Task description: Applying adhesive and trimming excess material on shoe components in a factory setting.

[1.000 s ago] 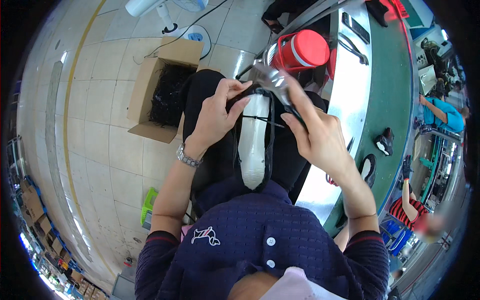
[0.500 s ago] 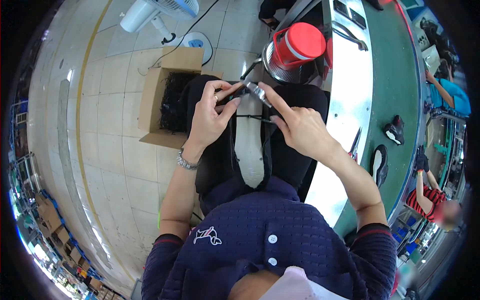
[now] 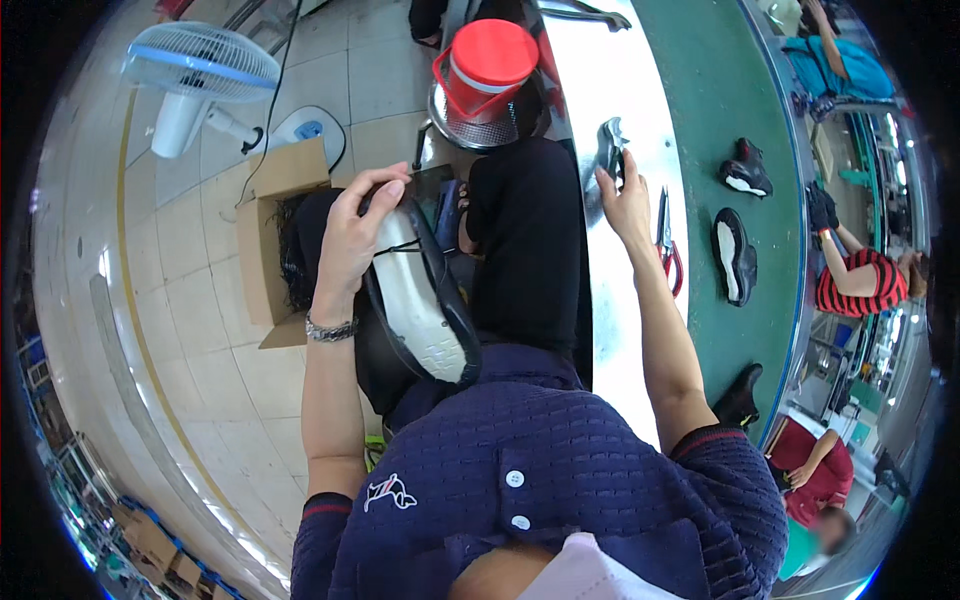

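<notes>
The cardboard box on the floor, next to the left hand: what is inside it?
Inside the cardboard box lies a dark, tangled mass, perhaps cords or laces; its kind cannot be told. The left hand and the shoe it holds cover the right part of the box.

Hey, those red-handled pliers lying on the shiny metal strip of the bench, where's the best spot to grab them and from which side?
Probably by the red handles: they point toward the person, while the metal jaws point away. Come from above with the right hand, which sits just left of the red-handled pliers on the shiny metal strip.
</notes>
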Demonstrator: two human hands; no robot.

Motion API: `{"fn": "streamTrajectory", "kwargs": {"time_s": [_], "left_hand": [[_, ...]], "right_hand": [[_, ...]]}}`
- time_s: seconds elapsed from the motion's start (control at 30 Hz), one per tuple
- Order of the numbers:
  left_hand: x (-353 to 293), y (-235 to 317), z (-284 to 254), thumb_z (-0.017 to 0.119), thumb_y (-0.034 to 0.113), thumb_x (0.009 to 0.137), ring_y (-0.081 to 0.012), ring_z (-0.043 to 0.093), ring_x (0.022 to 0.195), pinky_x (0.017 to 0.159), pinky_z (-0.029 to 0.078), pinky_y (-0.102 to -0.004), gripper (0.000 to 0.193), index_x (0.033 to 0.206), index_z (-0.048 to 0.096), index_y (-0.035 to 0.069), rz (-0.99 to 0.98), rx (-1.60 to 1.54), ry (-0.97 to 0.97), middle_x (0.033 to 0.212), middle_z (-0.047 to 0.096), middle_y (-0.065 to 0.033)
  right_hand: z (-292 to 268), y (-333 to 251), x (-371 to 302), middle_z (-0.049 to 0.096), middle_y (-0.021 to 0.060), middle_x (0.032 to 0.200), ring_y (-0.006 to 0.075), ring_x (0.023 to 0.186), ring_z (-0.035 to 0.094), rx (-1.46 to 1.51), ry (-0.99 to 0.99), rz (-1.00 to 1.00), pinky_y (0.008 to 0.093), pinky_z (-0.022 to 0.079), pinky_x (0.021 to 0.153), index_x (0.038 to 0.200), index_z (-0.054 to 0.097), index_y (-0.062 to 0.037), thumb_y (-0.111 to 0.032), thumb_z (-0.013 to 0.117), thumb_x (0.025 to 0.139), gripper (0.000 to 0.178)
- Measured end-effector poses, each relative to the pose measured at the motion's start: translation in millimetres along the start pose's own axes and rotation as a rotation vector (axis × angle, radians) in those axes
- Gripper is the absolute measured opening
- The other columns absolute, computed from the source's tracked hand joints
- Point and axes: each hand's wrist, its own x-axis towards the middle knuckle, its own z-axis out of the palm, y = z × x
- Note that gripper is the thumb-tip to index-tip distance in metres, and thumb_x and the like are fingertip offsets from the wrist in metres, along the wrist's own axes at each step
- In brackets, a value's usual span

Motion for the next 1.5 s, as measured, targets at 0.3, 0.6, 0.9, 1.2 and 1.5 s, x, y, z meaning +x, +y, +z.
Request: {"fn": "streamTrajectory", "kwargs": {"time_s": [0.3, 0.6, 0.9, 1.2, 1.5], "left_hand": [[-1, -2, -9, 0.061, 0.017, 0.093, -0.0209, 0.043, 0.131, 0.109, 0.03, -0.0345, 0.026, 0.114, 0.059, 0.001, 0.053, -0.01, -0.099, 0.138, 0.05, -0.0214], [-36, -6, 1, 0.054, 0.022, 0.1, -0.0258, 0.036, 0.137, 0.112, 0.028, -0.0349, 0.058, 0.147, 0.028, 0.001, 0.051, -0.374, 0.156, 0.148, 0.038, -0.0198], [-88, -24, 36, 0.046, 0.03, 0.101, -0.0333, 0.032, 0.14, 0.114, 0.022, -0.0388, 0.064, 0.147, 0.021, -0.007, 0.222, 0.187, 0.399, 0.148, 0.032, -0.0264], [-83, -27, 36, 0.051, 0.023, 0.099, -0.0381, 0.034, 0.137, 0.113, 0.025, -0.0403, 0.065, 0.149, 0.019, -0.003, 0.254, 0.208, 0.415, 0.15, 0.029, -0.0281], [-81, -5, 32, 0.07, 0.008, 0.081, -0.0323, 0.049, 0.128, 0.103, 0.04, -0.0421, 0.016, 0.095, 0.072, 0.0, 0.531, 0.911, 0.553, 0.122, 0.064, -0.0071]], "right_hand": [[-43, 125, -114, 0.061, 0.0197, 0.114, 0.0336, 0.102, 0.059, -0.188, 0.282, 0.133, 0.0411, 0.045, 0.092, 0.118, 0.058, -0.0008, -0.023, 0.07, 0.084, 0.042], [-91, 26, -145, 0.06, 0.0048, 0.085, 0.009, 0.072, 0.056, 0.953, -0.374, 0.475, 0.022, 0.043, 0.059, 0.123, 0.051, 0.0043, -0.016, 0.069, 0.083, 0.048], [-90, -94, -163, 0.052, -0.0029, 0.073, 0.0044, 0.063, 0.05, 1.014, -1.375, 0.226, 0.0193, 0.04, 0.056, 0.116, 0.057, -0.0001, -0.067, 0.072, 0.073, 0.081], [-74, -131, -164, 0.052, 0.001, 0.062, 0.0075, 0.052, 0.051, 0.752, -1.289, 0.333, 0.0207, 0.04, 0.047, 0.083, 0.059, -0.0059, -0.066, 0.053, 0.088, 0.061], [-86, -74, -159, 0.05, -0.003, 0.057, 0.0075, 0.048, 0.05, 0.669, -0.691, 0.062, 0.0217, 0.037, 0.045, 0.079, 0.059, -0.005, -0.04, 0.063, 0.093, 0.038]]}}
